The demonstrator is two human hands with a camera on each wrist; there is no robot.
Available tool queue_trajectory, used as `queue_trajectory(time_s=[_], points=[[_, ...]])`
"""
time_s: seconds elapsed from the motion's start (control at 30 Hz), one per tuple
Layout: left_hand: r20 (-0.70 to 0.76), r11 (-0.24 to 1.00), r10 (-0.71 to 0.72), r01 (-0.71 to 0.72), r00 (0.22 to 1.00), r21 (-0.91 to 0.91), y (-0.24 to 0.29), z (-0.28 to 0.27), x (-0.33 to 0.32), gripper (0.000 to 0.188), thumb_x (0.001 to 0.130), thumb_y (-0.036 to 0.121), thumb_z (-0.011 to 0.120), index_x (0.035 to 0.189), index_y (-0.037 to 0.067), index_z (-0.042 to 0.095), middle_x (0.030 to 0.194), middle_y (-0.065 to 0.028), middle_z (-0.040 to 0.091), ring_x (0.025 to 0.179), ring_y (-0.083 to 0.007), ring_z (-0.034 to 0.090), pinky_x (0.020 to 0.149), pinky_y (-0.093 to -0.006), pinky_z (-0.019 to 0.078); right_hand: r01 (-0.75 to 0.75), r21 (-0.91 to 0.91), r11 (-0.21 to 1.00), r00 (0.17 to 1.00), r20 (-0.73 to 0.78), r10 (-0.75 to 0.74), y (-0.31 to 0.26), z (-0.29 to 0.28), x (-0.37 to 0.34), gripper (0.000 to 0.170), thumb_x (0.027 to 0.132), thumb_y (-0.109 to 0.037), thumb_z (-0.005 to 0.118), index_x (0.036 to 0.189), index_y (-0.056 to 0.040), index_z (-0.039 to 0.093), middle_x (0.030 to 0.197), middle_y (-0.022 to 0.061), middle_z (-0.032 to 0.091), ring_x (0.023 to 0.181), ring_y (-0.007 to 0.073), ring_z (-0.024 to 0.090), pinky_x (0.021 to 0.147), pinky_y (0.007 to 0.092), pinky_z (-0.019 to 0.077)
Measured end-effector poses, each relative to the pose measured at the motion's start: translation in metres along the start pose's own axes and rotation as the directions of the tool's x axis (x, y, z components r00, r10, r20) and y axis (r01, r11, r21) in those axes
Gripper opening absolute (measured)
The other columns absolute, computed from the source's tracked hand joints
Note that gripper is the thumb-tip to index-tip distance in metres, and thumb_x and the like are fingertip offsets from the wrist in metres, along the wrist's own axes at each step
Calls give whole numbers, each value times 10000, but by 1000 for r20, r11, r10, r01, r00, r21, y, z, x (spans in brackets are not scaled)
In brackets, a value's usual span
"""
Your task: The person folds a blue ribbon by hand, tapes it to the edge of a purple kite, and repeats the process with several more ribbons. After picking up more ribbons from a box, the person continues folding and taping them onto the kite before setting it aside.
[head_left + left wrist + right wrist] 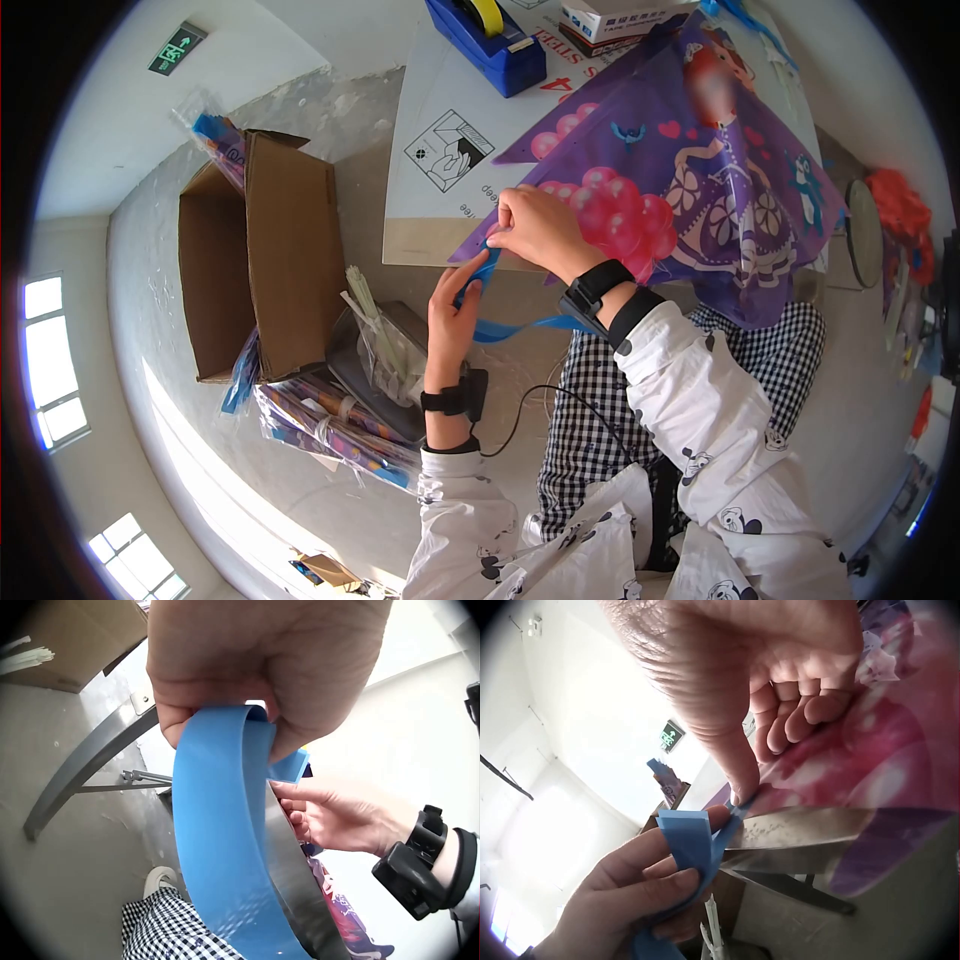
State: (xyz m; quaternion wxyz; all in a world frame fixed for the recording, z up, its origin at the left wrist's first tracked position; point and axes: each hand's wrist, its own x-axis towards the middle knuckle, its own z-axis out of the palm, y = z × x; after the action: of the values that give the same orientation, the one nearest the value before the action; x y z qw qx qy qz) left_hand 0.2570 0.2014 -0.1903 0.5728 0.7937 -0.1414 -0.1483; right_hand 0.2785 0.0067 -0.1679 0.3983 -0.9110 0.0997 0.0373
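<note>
A purple kite [625,150], printed with a princess and pink balloons, lies over the table's near edge. My left hand [455,305] holds a blue plastic ribbon [217,825] between thumb and fingers just off that edge. The ribbon loops down from the hand and trails right, below my right wrist. At the kite's left corner, my right hand [540,230] pinches the blue ribbon against the purple sheet with thumb and index finger. Its other fingers [799,720] curl over the balloon print. A folded flap of ribbon stands up by the left fingertips in the right wrist view.
A blue tape dispenser [495,50] and a white tape box [620,22] stand at the table's far side. Left of the table are an open cardboard box [290,260], a bag of pale sticks [385,350] and wrapped packs [335,425]. A black cable [535,395] hangs between my arms.
</note>
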Motion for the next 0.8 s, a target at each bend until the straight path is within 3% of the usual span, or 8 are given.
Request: queue_trajectory(time_s=[0.2,0.4,0.6,0.7,0.8], points=[[45,999,-42,41,998,13,3,-7,2,385,889,-78,548,1241,34,660,996,-75,632,872,-143,562,795,-248,440,-2,-6,1000,1000,7,2,0,0,0,317,711,-242,829,775,-65,574,847,76,634,803,285,637,658,418,471],[24,1000,18,-18,1000,6,2,-5,2,373,894,-79,540,1227,30,666,1013,-75,637,900,-152,573,819,-251,442,13,0,1000,1000,-10,-13,0,0,0,312,713,-238,826,760,-62,574,841,81,634,801,285,637,654,415,471],[21,1000,-22,21,1000,16,3,-6,2,378,890,-77,542,1228,34,669,1009,-76,640,897,-152,575,821,-251,445,-33,-5,999,999,27,34,-2,-2,1,270,682,-209,826,762,-81,603,871,89,645,866,305,650,718,437,496],[-6,1000,12,-12,1000,-10,-1,-6,2,381,885,-82,536,1222,33,673,976,-70,632,860,-147,567,795,-250,444,14,0,1000,1000,-21,-14,0,1,1,331,691,-245,840,747,-66,567,817,76,629,792,276,637,639,410,467],[-17,1000,-16,16,1000,14,-4,-10,0,383,884,-84,527,1215,35,678,925,-55,609,804,-132,538,749,-241,428,6,-13,1000,1000,-21,-6,-2,1,-1,337,688,-251,842,742,-67,565,814,72,626,791,274,634,639,408,466]])
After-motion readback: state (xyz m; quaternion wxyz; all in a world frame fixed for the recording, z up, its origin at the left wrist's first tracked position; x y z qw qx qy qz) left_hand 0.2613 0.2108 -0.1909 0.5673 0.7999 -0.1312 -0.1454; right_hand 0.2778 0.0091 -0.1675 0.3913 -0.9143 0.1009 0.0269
